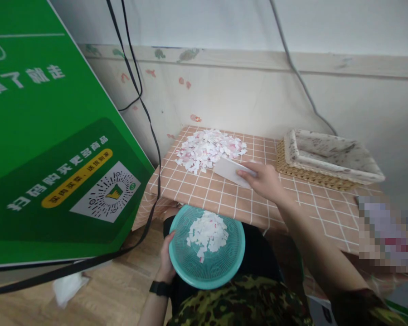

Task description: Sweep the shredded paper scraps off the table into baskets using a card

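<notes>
My right hand [261, 179] grips a flat white card [231, 171] over the table. The card's far end touches or nearly touches the near right edge of a heap of torn paper scraps [209, 148], mostly white with some pink. My left hand [167, 257] holds the left rim of a round turquoise plastic basket [234, 267] at my lap, below the table's front edge. Inside the basket lies a smaller pile of white paper scraps [208, 235]. The left fingers are partly hidden under the basket.
A brown checked cloth [204, 192] covers the table. At the back right stands a fabric-lined wicker basket [321, 179]. A large green sign [37, 136] and a hanging black cable [153, 136] border the left side. A white bag [68, 287] lies on the floor.
</notes>
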`<state>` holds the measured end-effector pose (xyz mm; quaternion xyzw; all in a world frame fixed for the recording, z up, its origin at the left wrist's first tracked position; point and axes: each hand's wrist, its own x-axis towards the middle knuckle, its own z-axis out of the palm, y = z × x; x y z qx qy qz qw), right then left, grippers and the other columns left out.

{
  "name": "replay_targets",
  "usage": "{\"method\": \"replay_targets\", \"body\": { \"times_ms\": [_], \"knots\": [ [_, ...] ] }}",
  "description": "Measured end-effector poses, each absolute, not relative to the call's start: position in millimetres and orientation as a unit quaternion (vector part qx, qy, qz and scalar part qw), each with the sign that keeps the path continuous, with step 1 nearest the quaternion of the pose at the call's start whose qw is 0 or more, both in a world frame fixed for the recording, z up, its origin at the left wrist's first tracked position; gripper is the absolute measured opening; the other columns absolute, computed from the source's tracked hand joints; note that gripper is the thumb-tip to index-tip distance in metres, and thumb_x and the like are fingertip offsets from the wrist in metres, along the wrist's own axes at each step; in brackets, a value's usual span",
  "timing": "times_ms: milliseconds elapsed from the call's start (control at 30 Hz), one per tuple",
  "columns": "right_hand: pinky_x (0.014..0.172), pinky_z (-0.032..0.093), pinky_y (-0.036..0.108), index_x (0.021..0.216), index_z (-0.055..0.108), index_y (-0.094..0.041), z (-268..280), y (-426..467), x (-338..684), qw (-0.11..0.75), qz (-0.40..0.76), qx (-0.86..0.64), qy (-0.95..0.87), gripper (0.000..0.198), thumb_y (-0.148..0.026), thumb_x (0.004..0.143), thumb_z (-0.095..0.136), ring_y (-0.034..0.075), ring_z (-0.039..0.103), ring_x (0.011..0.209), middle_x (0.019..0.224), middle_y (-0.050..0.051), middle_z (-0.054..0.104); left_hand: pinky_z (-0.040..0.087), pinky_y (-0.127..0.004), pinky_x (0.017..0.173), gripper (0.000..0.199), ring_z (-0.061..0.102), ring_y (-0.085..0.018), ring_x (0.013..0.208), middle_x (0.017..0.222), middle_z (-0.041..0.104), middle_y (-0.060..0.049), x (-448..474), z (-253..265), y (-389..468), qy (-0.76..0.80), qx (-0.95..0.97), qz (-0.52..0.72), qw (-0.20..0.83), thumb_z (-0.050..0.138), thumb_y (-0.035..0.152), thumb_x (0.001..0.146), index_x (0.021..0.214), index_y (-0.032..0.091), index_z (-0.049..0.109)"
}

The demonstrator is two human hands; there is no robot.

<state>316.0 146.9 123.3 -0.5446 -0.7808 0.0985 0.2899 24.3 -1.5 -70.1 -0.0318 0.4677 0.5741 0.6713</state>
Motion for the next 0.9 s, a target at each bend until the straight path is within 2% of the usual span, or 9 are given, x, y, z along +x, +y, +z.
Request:
{"method": "replay_targets", "body": {
  "times_ms": [133, 300, 500, 700, 900],
  "knots": [
    [0.065, 0.04, 0.032, 0.107, 0.07, -0.022, 123, 176, 289, 0.253, 0.041, -0.551, -0.794, 0.03, -0.034, 0.091, 0.048, 0.023, 0.065, 0.076, 0.088, 0.009, 0.073, 0.053, -0.036, 0.073, 0.022, 0.069, -0.023, 0.069, 0.074, 0.075, -0.006, 24, -79, -2, 0.472, -0.018, 0.575, 0.668, 0.069, 0.032, 0.069, 0.082, 0.015, 0.073],
    [0.061, 0.034, 0.03, 0.093, 0.071, -0.021, 139, 194, 289, 0.183, 0.022, -0.522, -0.833, 0.025, -0.029, 0.089, 0.048, 0.02, 0.061, 0.07, 0.075, 0.007, 0.07, 0.053, -0.035, 0.072, 0.02, 0.067, -0.021, 0.067, 0.073, 0.074, -0.005, 27, -82, 0, 0.465, -0.008, 0.577, 0.671, 0.07, 0.032, 0.068, 0.078, 0.015, 0.072],
    [0.063, 0.032, 0.029, 0.094, 0.07, -0.02, 164, 213, 290, 0.169, 0.043, -0.478, -0.861, 0.024, -0.027, 0.086, 0.048, 0.018, 0.058, 0.074, 0.082, 0.006, 0.07, 0.052, -0.037, 0.075, 0.022, 0.067, -0.022, 0.069, 0.073, 0.074, -0.005, 30, -84, 4, 0.459, -0.013, 0.562, 0.688, 0.071, 0.034, 0.069, 0.079, 0.015, 0.073],
    [0.062, 0.03, 0.028, 0.082, 0.07, -0.018, 178, 236, 280, 0.093, 0.072, -0.449, -0.886, 0.02, -0.026, 0.081, 0.051, 0.015, 0.053, 0.069, 0.076, 0.005, 0.066, 0.052, -0.035, 0.075, 0.021, 0.067, -0.022, 0.069, 0.073, 0.075, -0.006, 31, -84, 4, 0.473, -0.017, 0.562, 0.678, 0.072, 0.033, 0.068, 0.077, 0.014, 0.074],
    [0.062, 0.03, 0.028, 0.084, 0.07, -0.016, 181, 246, 281, 0.108, 0.101, -0.429, -0.891, 0.023, -0.026, 0.081, 0.049, 0.015, 0.052, 0.068, 0.076, 0.005, 0.066, 0.052, -0.034, 0.071, 0.02, 0.067, -0.021, 0.067, 0.072, 0.075, -0.005, 31, -80, 4, 0.492, -0.019, 0.57, 0.658, 0.073, 0.032, 0.066, 0.077, 0.014, 0.074]
  ]
}}
